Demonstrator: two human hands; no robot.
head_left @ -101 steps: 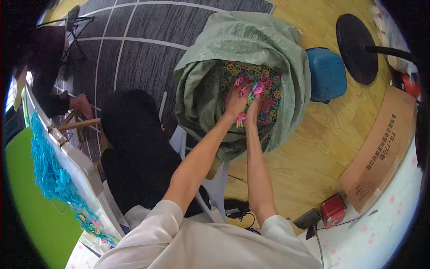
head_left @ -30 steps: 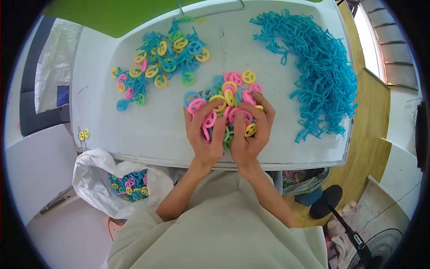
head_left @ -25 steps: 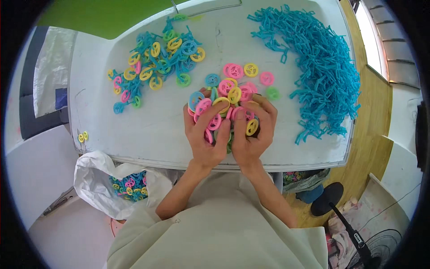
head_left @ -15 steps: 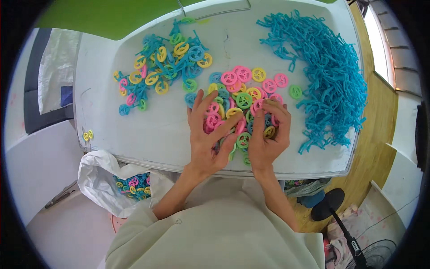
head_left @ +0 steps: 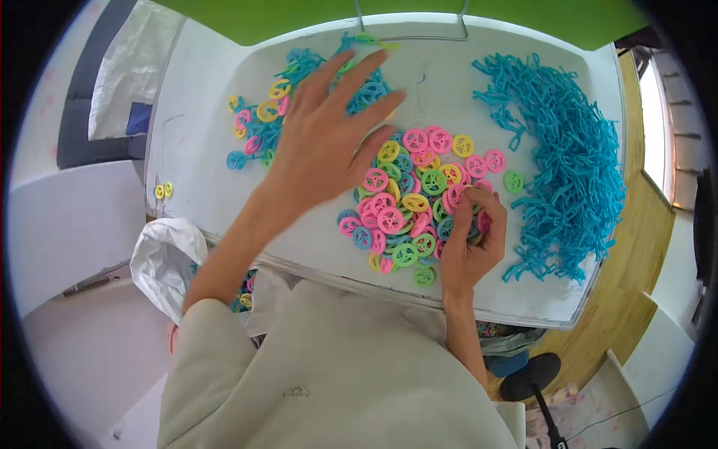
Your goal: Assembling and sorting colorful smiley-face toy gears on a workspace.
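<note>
My left hand (head_left: 321, 131), fingers spread, is over the heap of blue sticks with coloured wheels attached (head_left: 295, 71) at the far left and hides part of it. Nothing shows in its grasp. In the middle lies a pile of loose small plastic wheels (head_left: 404, 254) in pink, yellow, green and blue. At that pile's right edge, my right hand (head_left: 475, 243) has thumb and forefinger pinched together at a pink wheel (head_left: 454, 198). Its other fingers are curled over more wheels. A single green wheel (head_left: 514, 181) lies just right of the pile.
A large mound of blue plastic sticks (head_left: 572, 165) covers the right side of the white table (head_left: 202, 179). Two yellow wheels (head_left: 163, 191) sit at its left edge. Below stands a white sack (head_left: 161, 258) with coloured pieces inside. A bent metal wire (head_left: 415, 37) is at the far edge.
My left hand has left the loose wheels and moved up and left over the heap of joined pieces. My right hand stays at the pile. The whole view has shifted slightly.
</note>
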